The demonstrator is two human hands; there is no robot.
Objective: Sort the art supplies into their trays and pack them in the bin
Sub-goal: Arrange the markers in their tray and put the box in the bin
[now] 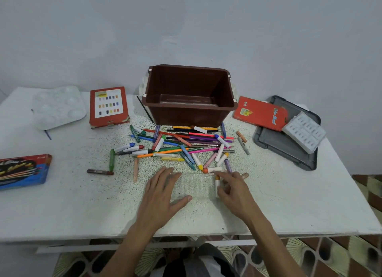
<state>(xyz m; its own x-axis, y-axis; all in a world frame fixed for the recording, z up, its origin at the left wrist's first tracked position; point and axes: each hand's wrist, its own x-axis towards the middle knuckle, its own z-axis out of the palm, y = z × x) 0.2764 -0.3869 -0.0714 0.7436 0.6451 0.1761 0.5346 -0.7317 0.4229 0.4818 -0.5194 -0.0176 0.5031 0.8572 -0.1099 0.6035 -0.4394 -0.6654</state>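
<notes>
Nearest the person, the left hand [163,192] lies flat on the left end of a clear tray [194,185], fingers [165,173] straight and spread, steadying it on the counter [82,204]. The right hand [233,190] is at the tray's right end, its fingers curled onto a white crayon [217,184] that it pinches at the tray's edge. This looks like the first piece going in, since the tray shows nothing else inside it.

Just beyond, the pile [182,146] of crayons and pencils lies mixed and unsorted, with a few strays to either side. A blue pencil box [22,171] sits far left. Further back, a white tray [303,135] and a red box [260,113] rest on a grey lid [289,144] at right. The brown bin [189,113] stands in the middle with no supplies visible in it. Another red box [108,106] and a palette [60,107] lie at left.

Sorting has barely begun, and all the packing is left.
</notes>
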